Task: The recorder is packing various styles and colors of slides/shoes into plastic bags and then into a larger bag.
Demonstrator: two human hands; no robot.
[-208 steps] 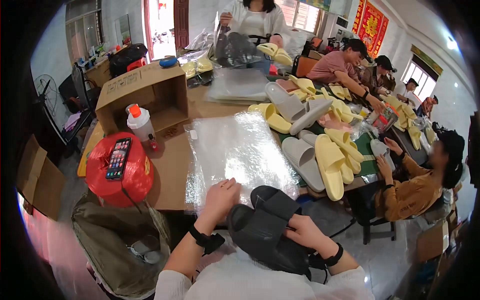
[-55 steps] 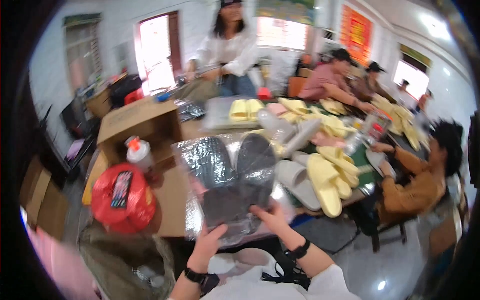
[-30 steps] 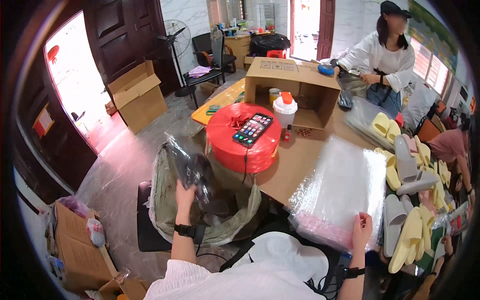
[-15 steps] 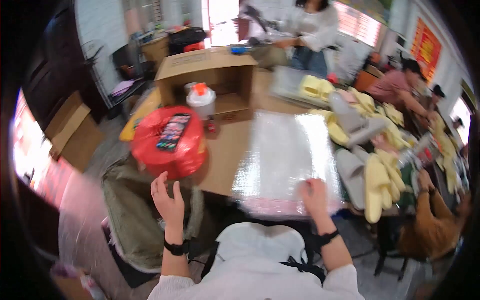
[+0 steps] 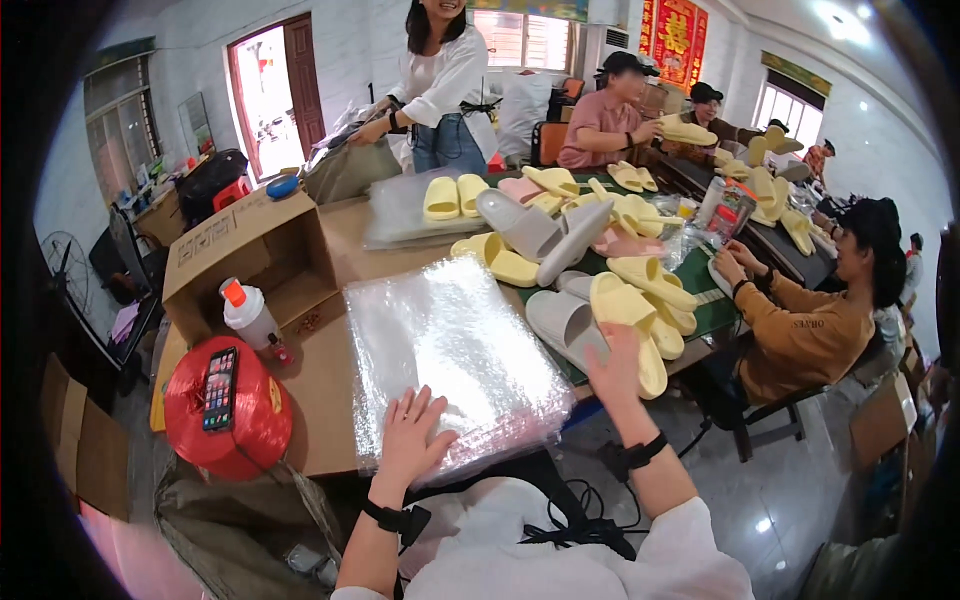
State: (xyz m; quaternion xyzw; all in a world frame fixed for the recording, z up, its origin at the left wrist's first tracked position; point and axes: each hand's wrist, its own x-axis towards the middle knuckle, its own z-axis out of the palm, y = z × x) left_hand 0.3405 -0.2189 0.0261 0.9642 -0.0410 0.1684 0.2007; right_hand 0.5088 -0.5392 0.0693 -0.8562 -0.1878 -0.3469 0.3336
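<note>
My left hand (image 5: 410,438) lies with fingers spread on the near left part of a stack of clear, shiny plastic bags (image 5: 430,330). It is open and grips nothing. My right hand (image 5: 618,375) reaches to the front of a slipper pile, its thumb side by a grey slipper (image 5: 562,322) and its fingers over the near end of a yellow slipper (image 5: 652,366). Thumb and fingers look apart; whether they touch a slipper I cannot tell. More yellow slippers (image 5: 650,280) and a grey pair (image 5: 530,225) are heaped behind.
At left stand a red twine roll (image 5: 190,440) with a phone (image 5: 219,390) on it, a white bottle (image 5: 252,318) and an open carton (image 5: 250,245). A sack (image 5: 230,530) hangs below the table edge. Co-workers sit at right; one person stands at the far side.
My view has swung right. My left hand has come from beside the red roll onto the plastic bags. My right hand has moved from the bags to the slippers.
</note>
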